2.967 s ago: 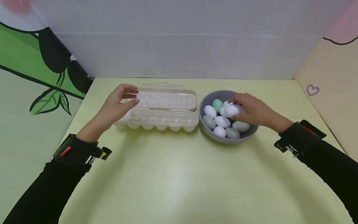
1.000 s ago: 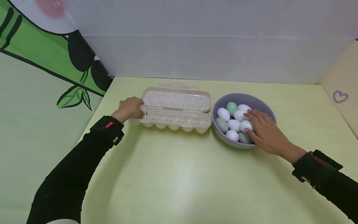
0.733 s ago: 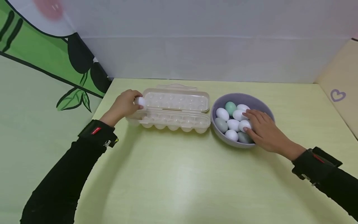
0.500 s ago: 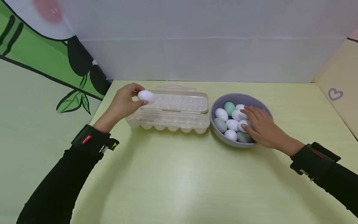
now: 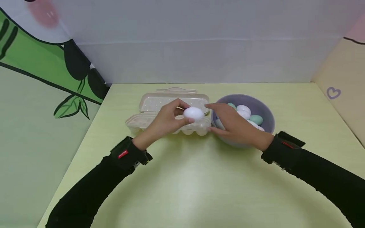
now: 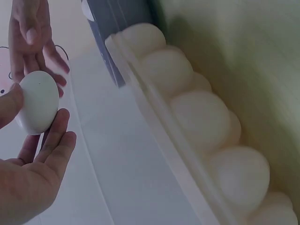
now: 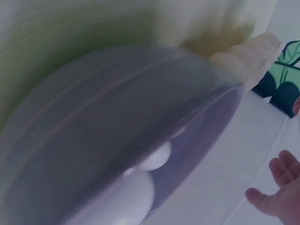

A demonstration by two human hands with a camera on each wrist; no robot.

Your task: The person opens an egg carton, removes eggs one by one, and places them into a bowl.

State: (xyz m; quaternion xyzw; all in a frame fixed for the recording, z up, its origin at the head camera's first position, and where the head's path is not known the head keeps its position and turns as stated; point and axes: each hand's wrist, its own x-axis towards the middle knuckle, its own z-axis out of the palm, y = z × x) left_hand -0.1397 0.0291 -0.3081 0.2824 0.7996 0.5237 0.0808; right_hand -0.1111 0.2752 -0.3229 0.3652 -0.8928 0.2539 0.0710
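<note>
My left hand (image 5: 168, 118) pinches a white egg (image 5: 194, 114) between thumb and fingers, above the right end of a clear plastic egg carton (image 5: 154, 104). The carton lies open, its lid folded back. Facing the egg is my right hand (image 5: 235, 125), fingers and thumb spread apart, in front of the left part of a grey-purple bowl (image 5: 256, 104). In the left wrist view the right hand's fingers (image 6: 54, 56) come right up behind the egg. White, grey and green eggs (image 5: 243, 110) lie in the bowl, partly hidden by the right hand.
Carton and bowl stand side by side on a pale yellow-green table (image 5: 182, 183). A light grey wall (image 5: 188, 60) rises behind them. At the left is a green panel with leaf drawings, at the right a beige panel with a purple heart (image 5: 333, 92).
My left hand has lifted the white egg from the carton's left end and carried it right. My right hand has left the eggs in the bowl and moved left towards it.
</note>
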